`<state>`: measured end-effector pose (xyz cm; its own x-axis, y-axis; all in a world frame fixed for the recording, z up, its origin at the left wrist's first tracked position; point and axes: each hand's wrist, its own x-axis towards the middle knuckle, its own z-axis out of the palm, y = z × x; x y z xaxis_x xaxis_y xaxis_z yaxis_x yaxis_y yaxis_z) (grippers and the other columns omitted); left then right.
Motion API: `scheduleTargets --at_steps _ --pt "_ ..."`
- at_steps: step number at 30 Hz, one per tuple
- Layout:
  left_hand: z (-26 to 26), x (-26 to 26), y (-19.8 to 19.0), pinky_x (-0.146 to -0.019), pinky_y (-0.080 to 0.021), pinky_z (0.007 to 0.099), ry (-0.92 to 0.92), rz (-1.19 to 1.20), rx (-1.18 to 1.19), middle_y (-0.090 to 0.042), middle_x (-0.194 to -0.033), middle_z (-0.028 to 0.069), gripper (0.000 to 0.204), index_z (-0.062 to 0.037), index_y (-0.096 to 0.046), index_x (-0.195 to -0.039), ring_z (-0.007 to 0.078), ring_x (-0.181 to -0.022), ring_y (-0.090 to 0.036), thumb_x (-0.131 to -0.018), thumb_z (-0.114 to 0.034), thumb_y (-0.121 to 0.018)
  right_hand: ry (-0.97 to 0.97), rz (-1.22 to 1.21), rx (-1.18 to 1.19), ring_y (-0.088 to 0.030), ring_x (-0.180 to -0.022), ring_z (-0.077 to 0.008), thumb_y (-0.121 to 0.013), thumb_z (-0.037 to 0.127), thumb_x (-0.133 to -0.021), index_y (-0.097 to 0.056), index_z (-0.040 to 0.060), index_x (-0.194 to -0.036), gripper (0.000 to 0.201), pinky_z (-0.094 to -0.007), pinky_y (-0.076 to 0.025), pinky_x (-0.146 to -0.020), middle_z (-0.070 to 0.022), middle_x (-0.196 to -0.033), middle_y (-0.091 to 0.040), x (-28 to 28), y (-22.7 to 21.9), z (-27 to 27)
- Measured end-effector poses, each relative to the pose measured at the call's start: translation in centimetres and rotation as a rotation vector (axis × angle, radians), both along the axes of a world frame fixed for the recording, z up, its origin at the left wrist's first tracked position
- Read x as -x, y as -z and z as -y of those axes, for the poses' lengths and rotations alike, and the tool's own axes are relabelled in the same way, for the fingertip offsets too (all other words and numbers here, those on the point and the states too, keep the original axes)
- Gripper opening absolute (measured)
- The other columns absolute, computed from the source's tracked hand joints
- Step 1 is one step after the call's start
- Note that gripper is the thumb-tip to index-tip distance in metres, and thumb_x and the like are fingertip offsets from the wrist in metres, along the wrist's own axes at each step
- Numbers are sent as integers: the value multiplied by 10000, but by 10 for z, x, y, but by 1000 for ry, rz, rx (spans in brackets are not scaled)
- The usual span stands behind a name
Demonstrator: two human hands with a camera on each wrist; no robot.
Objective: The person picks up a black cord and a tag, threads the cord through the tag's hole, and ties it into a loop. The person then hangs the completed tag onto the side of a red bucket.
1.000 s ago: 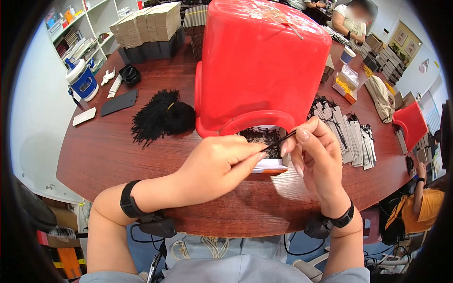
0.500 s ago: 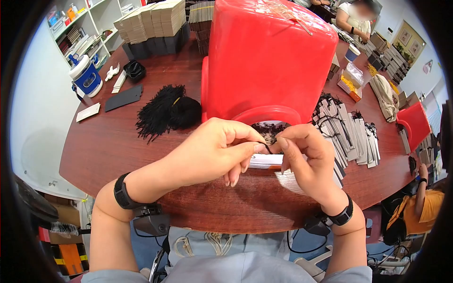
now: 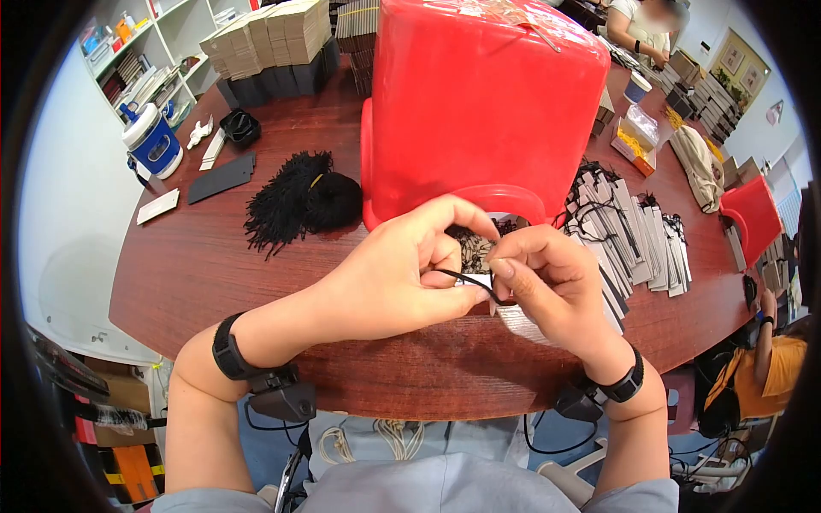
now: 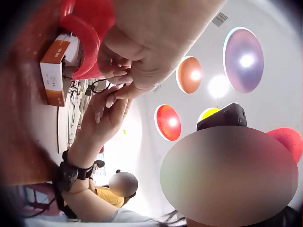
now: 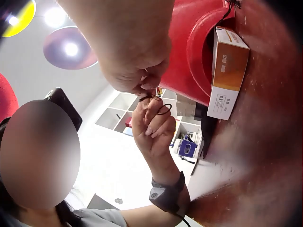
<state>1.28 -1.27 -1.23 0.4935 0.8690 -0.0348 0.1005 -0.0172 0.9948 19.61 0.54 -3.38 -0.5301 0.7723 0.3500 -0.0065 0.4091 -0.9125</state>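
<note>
In front of the red stool, both hands hold a thin black cord [image 3: 462, 278] between them. My left hand [image 3: 402, 274] pinches it with the thumb and curled fingers, and part of it crosses the fingers. The right thumb and index finger pinch its other part, close to the left fingertips; this right hand [image 3: 560, 286] is slightly to the right. A small loop of the cord [image 5: 164, 109] shows at the left hand's fingers in the right wrist view. Behind the hands, an orange and white box [image 5: 227, 71] holds black cords, partly hidden by the hands and the stool.
The large red plastic stool [image 3: 487, 111] stands just beyond the hands. A bundle of black cords [image 3: 295, 205] lies left of it; pale strips with black cords [image 3: 629, 231] lie right. Stacks of card [image 3: 274, 43] and a blue-white jug [image 3: 154, 141] stand back left.
The hands came close together at the cord and stayed in front of the box. The left index finger has lifted and arched, and the cord now curves across the left fingers.
</note>
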Motion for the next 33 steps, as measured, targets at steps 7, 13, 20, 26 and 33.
scheduleTargets --at_steps 7,13,20,26,33 --pt "-2 -3 5 -452 -302 167 27 212 248 -593 -763 53 149 4 -545 -875 15 -513 -398 -734 -25 -583 -211 -293 417 -502 -617 -72 -501 35 -810 -508 -20 -870 82 -196 -413 -520 -50 -719 -540 0 -9 1" --pt "-5 -2 18 -422 -275 169 107 404 377 -532 -647 11 128 4 -564 -846 35 -472 -373 -747 -73 -592 -279 -337 649 -504 -660 -80 -517 57 -802 -500 -3 -881 101 -204 -404 -578 -39 -744 -540 -4 -11 -3" --pt "0 -6 14 -407 -289 172 -24 375 288 -516 -644 8 94 4 -577 -831 35 -464 -386 -754 -50 -583 -347 -387 612 -504 -759 -69 -547 41 -775 -471 4 -953 197 -181 -387 -640 -22 -845 -539 -9 -9 -10" --pt "4 -10 20 -420 -332 168 -199 122 -217 -531 -656 12 83 15 -600 -817 31 -489 -432 -741 -2 -573 146 101 -213 -412 -593 -25 -647 54 -683 -571 52 -845 179 -164 -326 -509 -9 -772 -483 -8 -12 -10" --pt "5 -12 27 -422 -334 149 -208 93 -272 -554 -681 5 85 16 -594 -826 10 -506 -442 -753 -6 -555 254 75 -260 -368 -479 -19 -675 39 -613 -596 48 -715 129 -153 -281 -409 -6 -731 -461 2 -2 -1"
